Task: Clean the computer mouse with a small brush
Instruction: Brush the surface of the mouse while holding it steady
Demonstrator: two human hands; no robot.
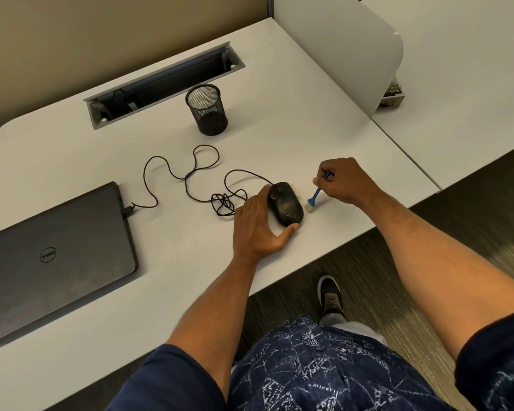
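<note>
Mouse on desk, laptop left, brush right

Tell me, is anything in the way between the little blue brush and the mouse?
Nothing visible. The right hand holds the brush with its bristles down beside the mouse's right side, only bare desk between them. The left hand grips the mouse from its other side, and the cord trails off to the left.
</note>
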